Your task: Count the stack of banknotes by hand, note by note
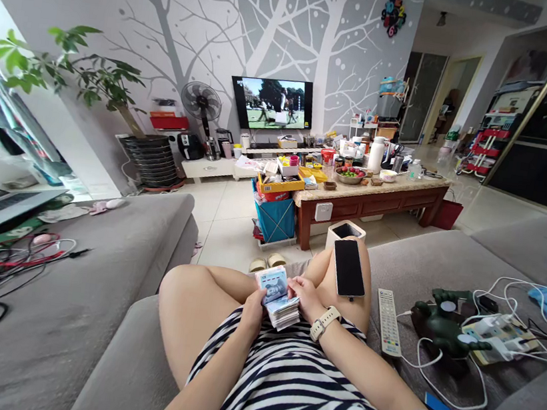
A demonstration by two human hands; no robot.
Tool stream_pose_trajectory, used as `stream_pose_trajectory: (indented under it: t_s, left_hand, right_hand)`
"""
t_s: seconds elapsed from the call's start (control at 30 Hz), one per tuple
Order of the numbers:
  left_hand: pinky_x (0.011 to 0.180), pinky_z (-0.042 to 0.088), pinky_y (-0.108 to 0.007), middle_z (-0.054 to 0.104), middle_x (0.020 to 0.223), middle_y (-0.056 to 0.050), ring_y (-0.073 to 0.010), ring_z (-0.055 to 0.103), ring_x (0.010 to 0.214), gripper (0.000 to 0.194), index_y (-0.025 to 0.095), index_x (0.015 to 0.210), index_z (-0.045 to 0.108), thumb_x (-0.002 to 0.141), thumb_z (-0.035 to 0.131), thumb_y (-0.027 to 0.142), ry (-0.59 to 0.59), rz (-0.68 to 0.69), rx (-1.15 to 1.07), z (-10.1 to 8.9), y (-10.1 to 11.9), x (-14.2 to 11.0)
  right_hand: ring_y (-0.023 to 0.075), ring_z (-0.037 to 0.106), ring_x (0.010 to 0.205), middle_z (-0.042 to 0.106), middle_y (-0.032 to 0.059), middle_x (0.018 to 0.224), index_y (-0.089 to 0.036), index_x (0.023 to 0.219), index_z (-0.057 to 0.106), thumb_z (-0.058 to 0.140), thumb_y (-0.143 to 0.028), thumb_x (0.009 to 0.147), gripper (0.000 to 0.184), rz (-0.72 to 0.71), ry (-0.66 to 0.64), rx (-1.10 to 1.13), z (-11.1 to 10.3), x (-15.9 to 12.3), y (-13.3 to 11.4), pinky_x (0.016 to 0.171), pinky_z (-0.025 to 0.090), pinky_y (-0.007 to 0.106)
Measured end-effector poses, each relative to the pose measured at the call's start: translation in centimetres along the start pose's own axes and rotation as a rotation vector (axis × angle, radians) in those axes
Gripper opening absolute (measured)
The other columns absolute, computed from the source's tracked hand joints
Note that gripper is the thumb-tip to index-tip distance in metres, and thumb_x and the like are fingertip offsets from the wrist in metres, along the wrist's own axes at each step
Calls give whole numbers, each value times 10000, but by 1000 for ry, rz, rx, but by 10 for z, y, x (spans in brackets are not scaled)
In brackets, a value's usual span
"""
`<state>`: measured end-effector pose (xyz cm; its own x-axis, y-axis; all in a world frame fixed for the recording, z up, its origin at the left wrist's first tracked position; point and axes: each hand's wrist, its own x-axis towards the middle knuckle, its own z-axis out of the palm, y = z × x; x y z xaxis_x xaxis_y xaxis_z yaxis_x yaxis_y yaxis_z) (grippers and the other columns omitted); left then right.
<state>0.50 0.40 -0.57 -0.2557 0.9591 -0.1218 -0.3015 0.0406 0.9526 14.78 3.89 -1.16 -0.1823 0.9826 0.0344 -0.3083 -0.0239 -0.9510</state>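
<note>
Banknotes: a thick stack of blue-and-white paper banknotes [284, 315] was held just above the lap, between the thighs, its upper notes splayed toward the knees.
Left hand: the left hand [252, 310] was clamped on the stack's left side.
Right hand: the right hand [306, 298], a cream-strapped wristwatch [325, 324] at its wrist, had thumb and forefinger pinched together at the notes' right edge; how many notes they gripped could not be told.
Spill risk: no band showed around the stack, so a loosened left grip might well have let notes fan out and drop between the legs.
Clinging risk: thin, flat paper could have stuck together, two notes coming away as one.
Phone risk: a black-screened, pale-edged smartphone [348, 269] lay on the right thigh; a shift of that leg could have tipped it off.
Counted near the hands: one stack, its notes too tightly packed to number; one wristwatch; one smartphone; one long white plastic remote control [389, 322] on the grey sofa cushion [411, 263].
Counted beyond: two beige slippers [277, 260] on the floor, one wide black-framed television [276, 106], one black standing fan [201, 100], one round metal bowl of fruit [349, 180], the fruit too small to count.
</note>
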Motion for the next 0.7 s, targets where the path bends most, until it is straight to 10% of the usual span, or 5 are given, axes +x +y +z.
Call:
stream_pose_trajectory:
  t_s: [0.7]
  left_hand:
    - [669,503,-335,734,720,-71,-233,653,704,367,123,794,721,660,656,459,-2,-41,-24,-6,-11,11]
  right_hand:
    - [120,408,512,476,-50,528,-197,641,534,714,-496,660,350,-8,48,7,-1,1,1,527,326,256]
